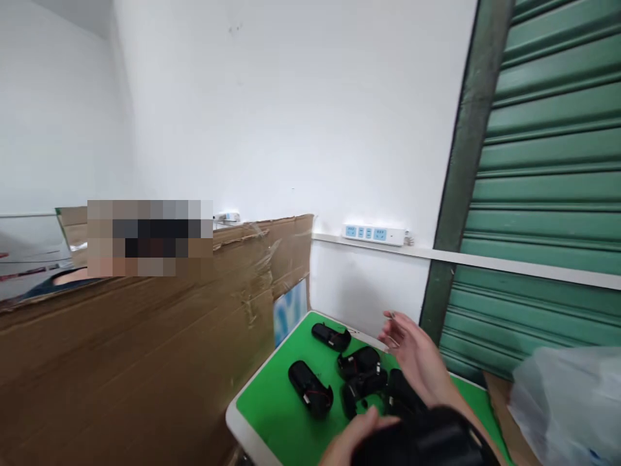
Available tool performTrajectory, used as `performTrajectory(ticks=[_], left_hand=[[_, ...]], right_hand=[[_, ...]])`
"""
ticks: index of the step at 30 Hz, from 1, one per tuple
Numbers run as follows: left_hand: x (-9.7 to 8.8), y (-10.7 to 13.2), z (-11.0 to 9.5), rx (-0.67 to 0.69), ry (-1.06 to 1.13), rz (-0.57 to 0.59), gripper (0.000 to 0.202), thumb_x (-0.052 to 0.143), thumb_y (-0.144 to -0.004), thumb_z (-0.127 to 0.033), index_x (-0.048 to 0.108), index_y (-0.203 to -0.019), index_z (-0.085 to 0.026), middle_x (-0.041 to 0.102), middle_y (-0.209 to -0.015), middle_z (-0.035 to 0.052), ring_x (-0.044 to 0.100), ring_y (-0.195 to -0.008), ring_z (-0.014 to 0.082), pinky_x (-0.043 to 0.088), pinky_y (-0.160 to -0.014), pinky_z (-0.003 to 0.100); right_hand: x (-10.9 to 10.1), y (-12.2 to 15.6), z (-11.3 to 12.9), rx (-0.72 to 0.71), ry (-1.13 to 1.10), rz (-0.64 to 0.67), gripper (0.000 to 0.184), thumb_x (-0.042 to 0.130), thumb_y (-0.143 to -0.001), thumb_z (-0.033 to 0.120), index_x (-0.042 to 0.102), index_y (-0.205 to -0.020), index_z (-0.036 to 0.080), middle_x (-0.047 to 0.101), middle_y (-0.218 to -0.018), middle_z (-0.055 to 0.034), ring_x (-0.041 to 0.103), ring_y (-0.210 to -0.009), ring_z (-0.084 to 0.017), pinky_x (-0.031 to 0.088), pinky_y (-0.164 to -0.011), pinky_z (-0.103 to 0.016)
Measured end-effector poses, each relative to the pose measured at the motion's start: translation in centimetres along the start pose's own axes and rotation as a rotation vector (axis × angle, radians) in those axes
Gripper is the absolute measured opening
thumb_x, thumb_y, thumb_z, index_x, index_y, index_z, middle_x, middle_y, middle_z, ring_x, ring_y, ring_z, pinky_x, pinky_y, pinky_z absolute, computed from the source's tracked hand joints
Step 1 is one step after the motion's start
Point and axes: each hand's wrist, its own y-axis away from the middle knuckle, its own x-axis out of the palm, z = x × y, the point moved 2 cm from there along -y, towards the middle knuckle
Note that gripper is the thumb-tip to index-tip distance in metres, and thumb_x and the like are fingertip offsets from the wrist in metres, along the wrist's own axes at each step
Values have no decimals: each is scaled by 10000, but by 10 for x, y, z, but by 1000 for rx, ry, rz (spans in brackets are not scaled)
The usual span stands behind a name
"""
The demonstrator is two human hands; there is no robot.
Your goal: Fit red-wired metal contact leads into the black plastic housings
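Note:
At the bottom edge, my left hand (pixel 356 435) is closed on a large black plastic housing (pixel 427 440), blurred and cut off by the frame. My right hand (pixel 405 340) is raised over the far right part of the green table top, its fingers curled into a pinch. A tiny light speck shows at the fingertips, too small to name. Left of it, a rounded black housing (pixel 310 388) with a thin red wire lies on the green surface. Another similar housing (pixel 330 336) is farther back. Several black parts (pixel 361 375) are clustered between the hands.
The green table top (pixel 262 414) has a pale rim. A tall cardboard partition (pixel 145 362) borders it on the left, with a person (pixel 77 275) behind. A power strip (pixel 373 234) sits on the wall ledge. A plastic bag (pixel 567 401) and green shutter (pixel 543 194) are at right.

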Motion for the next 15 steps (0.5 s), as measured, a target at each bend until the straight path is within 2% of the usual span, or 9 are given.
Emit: performTrajectory(ticks=[2, 3, 4, 6, 8, 11, 13, 15], left_hand=[[16, -25, 0, -114, 145, 105, 859, 549, -781, -780, 715, -1205, -52, 745, -1012, 199, 685, -794, 263, 501, -760, 349], [23, -37, 0, -194, 214, 161, 866, 509, -817, -771, 694, -1233, -34, 744, -1012, 202, 663, -701, 220, 489, -686, 318], [28, -51, -1, -210, 278, 165, 800, 487, -866, -717, 690, -1234, -37, 747, -994, 189, 642, -643, 184, 466, -629, 281], [35, -81, -2, -141, 323, 102, 598, 469, -948, -533, 691, -1213, -46, 750, -1009, 172, 670, -730, 190, 494, -679, 278], [36, -110, 1, -63, 278, 26, 466, 489, -939, -386, 690, -1184, -45, 751, -995, 174, 696, -855, 241, 528, -739, 324], [27, -141, 14, 24, 209, -123, 416, 519, -894, -306, 655, -1225, -94, 754, -955, 118, 709, -880, 242, 549, -788, 339], [17, -149, 24, 69, 147, -217, 415, 555, -891, -329, 629, -1241, -121, 753, -967, 91, 713, -882, 233, 559, -804, 339], [8, -148, 30, 66, 86, -280, 422, 605, -892, -396, 626, -1214, -123, 750, -973, 84, 714, -886, 231, 564, -818, 341]], right_hand=[[-50, 14, 16, -21, 47, -96, 373, 857, -634, 461, 753, -892, 213, 658, -709, -30, 651, -658, -220, 572, -619, -347], [-72, 22, 22, -66, 88, -154, 379, 854, -644, 457, 755, -921, 219, 677, -745, -38, 657, -678, -222, 560, -609, -335], [-91, 31, 27, -130, 130, -219, 388, 848, -659, 459, 751, -950, 221, 695, -793, -45, 659, -699, -219, 546, -606, -322], [-116, 46, 30, -282, 252, -347, 398, 829, -696, 469, 731, -990, 220, 713, -869, -48, 656, -734, -210, 532, -641, -314], [-126, 56, 27, -429, 476, -432, 367, 796, -742, 464, 714, -994, 210, 711, -873, -45, 652, -762, -214, 529, -709, -337], [-124, 67, 20, -626, 897, -438, 239, 684, -867, 393, 710, -1006, 200, 708, -909, -65, 642, -815, -228, 513, -792, -378], [-119, 75, 17, -714, 1045, -459, 192, 631, -913, 338, 715, -1019, 202, 701, -915, -70, 630, -809, -227, 505, -788, -382], [-111, 84, 17, -716, 1059, -464, 176, 622, -927, 313, 735, -1020, 215, 707, -926, -72, 633, -815, -225, 513, -786, -380]])
